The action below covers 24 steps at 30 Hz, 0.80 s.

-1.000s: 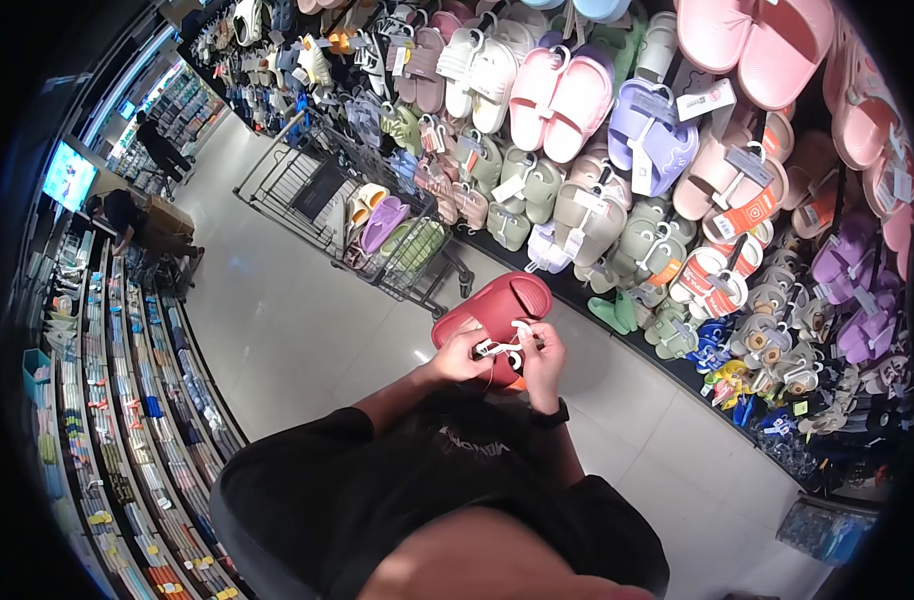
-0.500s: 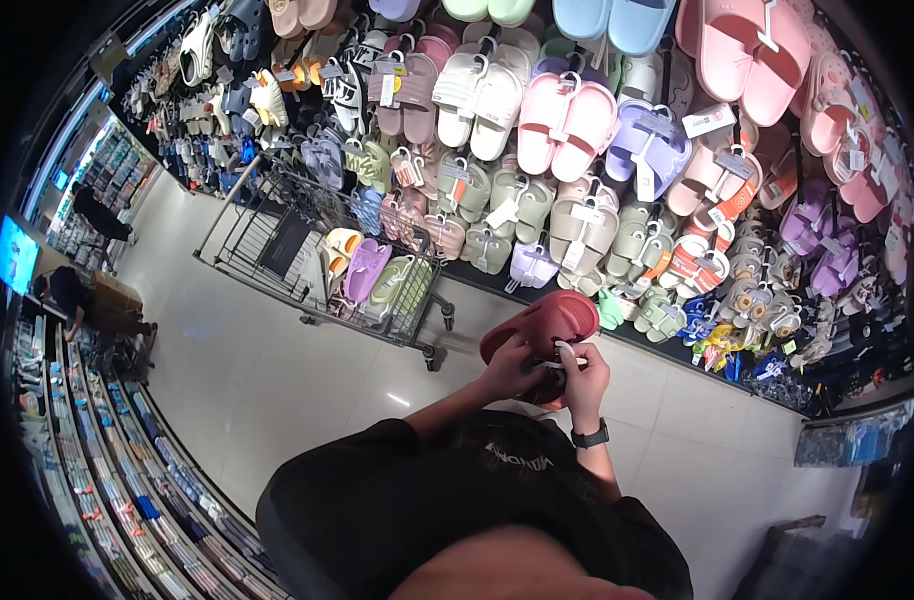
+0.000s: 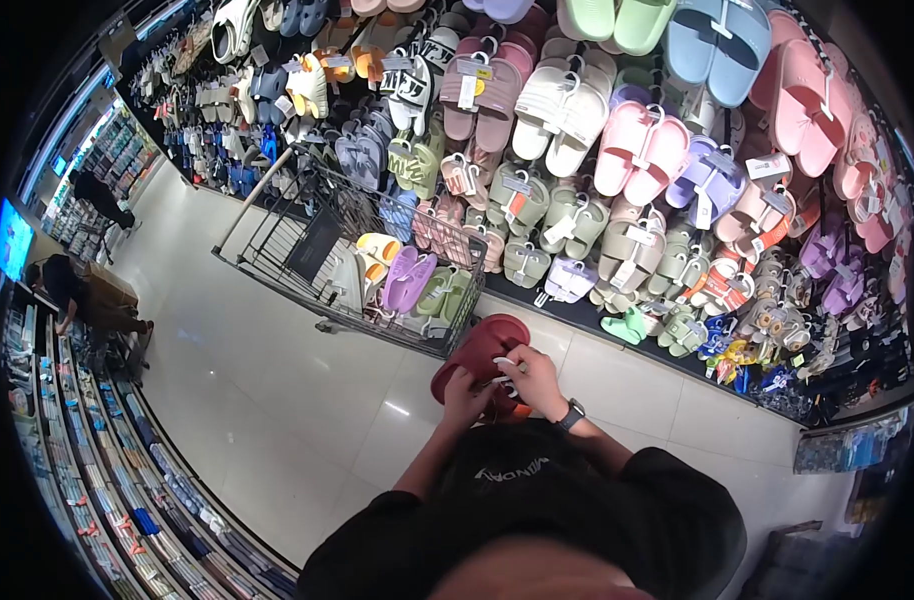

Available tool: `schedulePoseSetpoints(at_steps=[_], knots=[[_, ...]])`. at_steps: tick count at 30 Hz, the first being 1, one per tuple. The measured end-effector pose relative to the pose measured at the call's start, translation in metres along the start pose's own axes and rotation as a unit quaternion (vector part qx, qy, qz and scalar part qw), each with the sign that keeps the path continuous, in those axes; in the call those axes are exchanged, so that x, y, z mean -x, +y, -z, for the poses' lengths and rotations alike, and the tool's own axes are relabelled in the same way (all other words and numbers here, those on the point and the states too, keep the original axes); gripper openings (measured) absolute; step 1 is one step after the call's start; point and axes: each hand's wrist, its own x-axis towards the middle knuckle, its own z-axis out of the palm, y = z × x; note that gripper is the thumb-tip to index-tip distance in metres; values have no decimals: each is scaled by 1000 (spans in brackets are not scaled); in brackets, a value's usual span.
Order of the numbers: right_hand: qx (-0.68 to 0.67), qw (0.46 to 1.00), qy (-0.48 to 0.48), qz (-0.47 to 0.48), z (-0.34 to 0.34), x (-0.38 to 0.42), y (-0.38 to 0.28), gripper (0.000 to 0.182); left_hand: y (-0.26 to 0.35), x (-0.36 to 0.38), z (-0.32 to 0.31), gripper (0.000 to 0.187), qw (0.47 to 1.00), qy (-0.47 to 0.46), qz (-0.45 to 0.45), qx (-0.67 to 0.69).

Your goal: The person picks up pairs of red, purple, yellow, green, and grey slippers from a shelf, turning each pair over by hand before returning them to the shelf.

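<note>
A pair of dark red slides [image 3: 487, 342] is held low in front of my body. My left hand [image 3: 465, 397] is closed around their near left side. With fingers pinched, my right hand [image 3: 533, 382] grips a small white plastic hanger [image 3: 503, 379] at the slides' straps; a dark watch [image 3: 573, 413] is on that wrist. My fingers partly cover the hanger and the lower part of the slides. Just beyond and to the left stands a wire shopping cart [image 3: 322, 325], holding purple slippers [image 3: 409, 279], yellow slippers [image 3: 378, 250] and green slippers [image 3: 440, 292].
A wall rack of hanging slippers, among them pink slides [image 3: 641, 152] and white slides [image 3: 562, 110], fills the far side. Shelves of packaged goods [image 3: 127, 480] curve along the left. Farther off, one person [image 3: 67, 290] bends by a cardboard box [image 3: 112, 290]; another person [image 3: 99, 198] stands behind.
The view has shifted, so the cart and rack appear farther right. My hands and the red slides now sit lower left in view, nearer the cart. Both hands keep their hold.
</note>
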Motion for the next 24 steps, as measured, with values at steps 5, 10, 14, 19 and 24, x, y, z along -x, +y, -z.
schedulePoseSetpoints(at_steps=[5, 10, 14, 19, 24], knots=[[9, 993, -55, 104, -42, -19, -14, 16, -24, 20, 26, 28, 991, 123, 44, 9], [53, 973, 9, 226, -50, -43, -24, 18, -30, 14, 35, 29, 987, 138, 61, -53], [-46, 992, -99, 66, -60, -64, -10, 21, -24, -7, 40, 21, 987, 135, 61, -58], [-98, 990, -74, 63, -60, -107, -11, 23, -14, -47, 56, 17, 983, 167, 20, -67], [-99, 994, -23, 32, -37, -162, 0, 24, -30, -85, 61, 21, 983, 163, -22, -80]])
